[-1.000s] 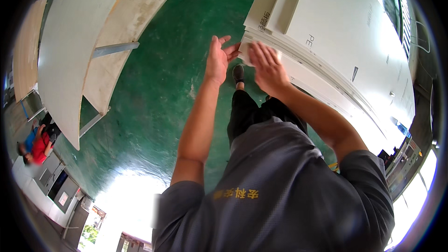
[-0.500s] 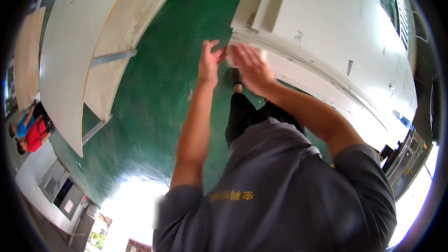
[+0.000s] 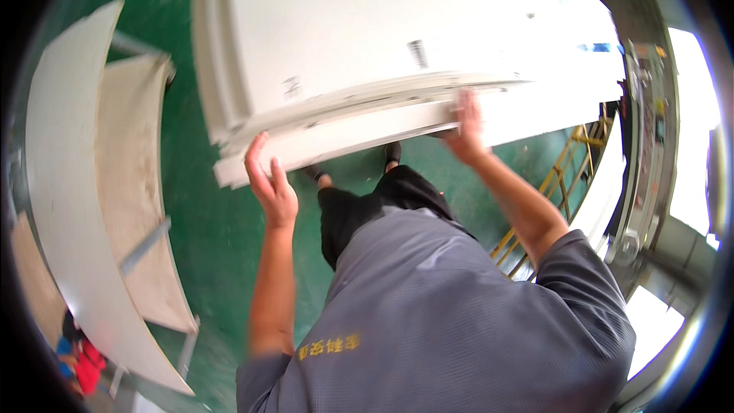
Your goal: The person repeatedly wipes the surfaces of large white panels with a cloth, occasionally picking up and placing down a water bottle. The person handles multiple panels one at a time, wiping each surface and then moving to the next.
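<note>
A stack of white boards [image 3: 336, 23] lies in front of me, its long near edge crossing the view. At the left end of that edge is my left hand [image 3: 273, 190], its fingers spread and curved up beside the lowest projecting board [image 3: 352, 127]. Whether it touches the board cannot be made out. Farther right along the same edge, my right hand [image 3: 468, 131] reaches up against the boards with its fingers pointing away from me. Motion smears those fingers, and what lies under them is hidden.
Large pale panels [image 3: 65, 160] on metal supports [image 3: 145, 246] stand to the left. Beyond them are people in red and blue [image 3: 88, 363]. A yellow metal frame [image 3: 562, 172] and a machine [image 3: 650, 138] are at the right. The floor [image 3: 210, 260] is green.
My hands were close together near the stack's left corner; now they are wide apart along its near edge. The view has turned, so the stack lies more squarely before me.
</note>
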Tool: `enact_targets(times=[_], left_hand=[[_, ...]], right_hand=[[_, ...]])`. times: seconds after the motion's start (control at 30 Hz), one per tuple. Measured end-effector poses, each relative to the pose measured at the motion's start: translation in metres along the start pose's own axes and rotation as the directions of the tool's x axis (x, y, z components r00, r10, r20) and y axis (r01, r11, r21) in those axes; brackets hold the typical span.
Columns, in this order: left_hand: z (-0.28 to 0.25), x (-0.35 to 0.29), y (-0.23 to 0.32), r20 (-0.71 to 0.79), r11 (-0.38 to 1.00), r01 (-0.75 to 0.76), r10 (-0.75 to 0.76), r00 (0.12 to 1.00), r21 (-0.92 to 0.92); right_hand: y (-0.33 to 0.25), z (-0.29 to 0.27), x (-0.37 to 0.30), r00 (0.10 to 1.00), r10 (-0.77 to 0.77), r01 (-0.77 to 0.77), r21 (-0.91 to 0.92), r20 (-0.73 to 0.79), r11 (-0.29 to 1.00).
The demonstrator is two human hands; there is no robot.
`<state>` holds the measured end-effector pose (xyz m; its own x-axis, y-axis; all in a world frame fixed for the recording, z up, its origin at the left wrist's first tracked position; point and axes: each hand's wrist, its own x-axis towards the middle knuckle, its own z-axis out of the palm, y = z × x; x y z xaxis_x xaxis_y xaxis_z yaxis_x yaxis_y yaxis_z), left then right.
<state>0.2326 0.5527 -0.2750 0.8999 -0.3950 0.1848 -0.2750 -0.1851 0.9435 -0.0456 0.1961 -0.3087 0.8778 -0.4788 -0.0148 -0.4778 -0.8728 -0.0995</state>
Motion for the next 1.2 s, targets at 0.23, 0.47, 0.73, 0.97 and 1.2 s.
enact_targets(times=[0.23, 0.47, 0.73, 0.97, 1.2], left_hand=[[0.207, 0.012, 0.089, 0.435, 0.947, -0.284, 0.322, 0.841, -0.151], [0.377, -0.018, 0.123, 0.571, 0.917, -0.398, 0.345, 0.745, -0.035], [0.462, -0.037, 0.114, 0.640, 0.661, -0.535, 0.107, 0.761, 0.526], [0.461, -0.036, 0.115, 0.680, 0.605, -0.582, 0.089, 0.727, 0.544], [0.455, -0.031, 0.114, 0.703, 0.549, -0.596, 0.021, 0.710, 0.586]], right_hand=[[-0.096, -0.002, 0.026, 0.970, -0.216, 0.236, 0.236, -0.109, 0.943], [0.233, -0.041, -0.004, 0.969, 0.184, -0.148, 0.212, -0.162, 0.966], [0.466, -0.062, -0.025, 0.942, 0.334, -0.335, -0.061, -0.016, 0.940], [0.380, -0.067, -0.046, 0.999, -0.016, -0.005, 0.486, 0.038, 0.874], [0.622, -0.084, -0.049, 0.915, 0.396, -0.394, 0.039, -0.075, 0.918]])
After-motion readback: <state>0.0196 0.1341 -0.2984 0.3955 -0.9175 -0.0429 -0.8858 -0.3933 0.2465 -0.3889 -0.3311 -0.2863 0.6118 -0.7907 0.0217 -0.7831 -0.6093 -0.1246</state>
